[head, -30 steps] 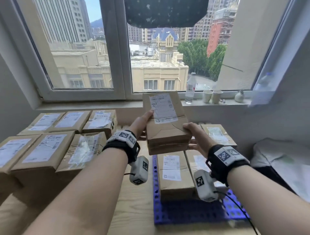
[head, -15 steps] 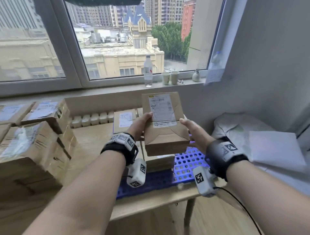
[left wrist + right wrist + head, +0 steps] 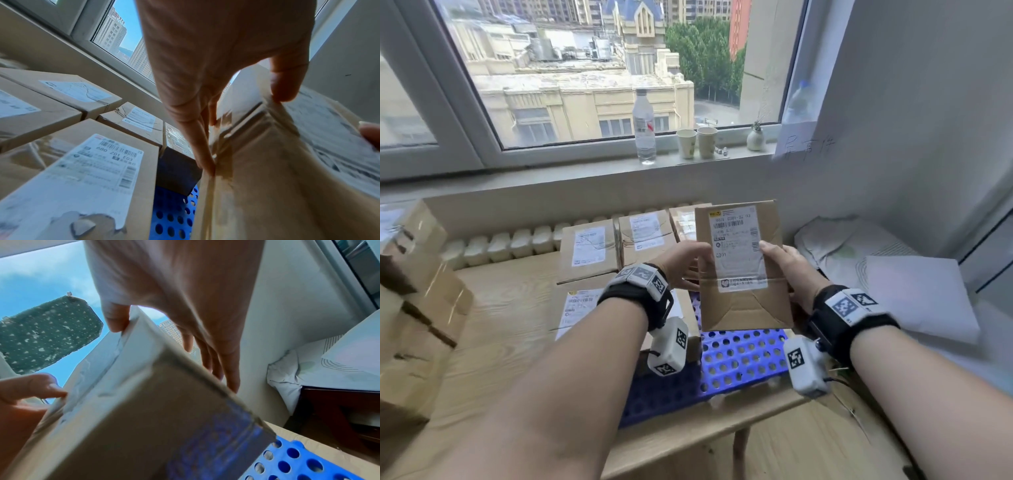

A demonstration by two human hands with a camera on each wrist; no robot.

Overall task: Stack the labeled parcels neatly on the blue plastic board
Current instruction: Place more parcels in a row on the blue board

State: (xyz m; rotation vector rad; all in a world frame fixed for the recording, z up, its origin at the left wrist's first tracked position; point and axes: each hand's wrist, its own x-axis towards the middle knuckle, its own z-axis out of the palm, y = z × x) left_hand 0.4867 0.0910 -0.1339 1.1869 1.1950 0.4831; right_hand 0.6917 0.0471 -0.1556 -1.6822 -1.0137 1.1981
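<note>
Both hands grasp one parcel [image 3: 743,263] at mid-height: the left hand [image 3: 685,263] with thumb on the labelled face and fingers behind, the right hand [image 3: 787,270] likewise on the opposite edge. Compared with the views a second and half a second ago, the parcel has been carried rightward and now hangs tilted, label toward the person, above the bare near-right part of the blue board [image 3: 739,359]; this suggests it will be laid beside the parcels already placed [image 3: 587,250]. The parcel is a flat rectangular kraft-cardboard box, matte, with folded flaps, a clear tape band and a white printed label. The board is rigid glossy plastic perforated with round holes, lying on a pale wood-grain tabletop [image 3: 510,308]. More parcels stand at far left [image 3: 417,294].
</note>
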